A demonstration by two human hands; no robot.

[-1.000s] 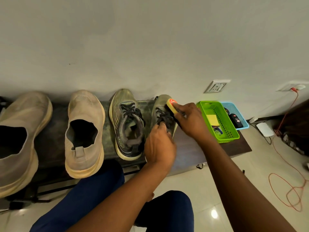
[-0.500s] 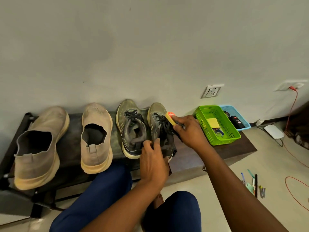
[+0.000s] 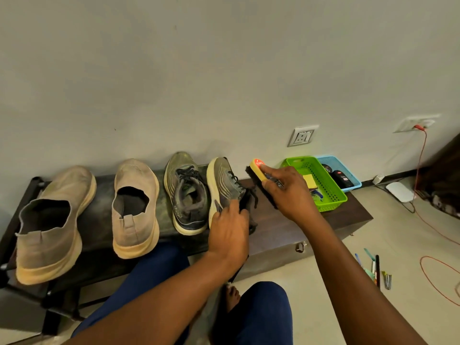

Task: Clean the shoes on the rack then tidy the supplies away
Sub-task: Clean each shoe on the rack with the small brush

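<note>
We see four shoes in a row on a dark rack (image 3: 99,245) across the middle of the frame. At the left are two tan slip-on shoes (image 3: 52,222) side by side. Next to them, near the middle, is a grey lace-up shoe (image 3: 186,192) sitting flat.

Just right of it is a second grey shoe (image 3: 222,183), tipped onto its side so its pale sole edge faces left. The left hand (image 3: 229,232) grips this tipped shoe at its heel end, with the fingers curled around it.

The right hand (image 3: 288,190) is just right of the tipped shoe. Its fingers are wrapped around a shoe brush (image 3: 258,173) with a yellow back, a red label and black bristles. The bristles face the shoe, but we cannot tell if they touch it.

Further right on the rack sits a green basket (image 3: 331,202), and a blue basket (image 3: 351,180) is right behind it with dark things inside.

Some pens (image 3: 373,267) lie on the floor at the lower right.
</note>
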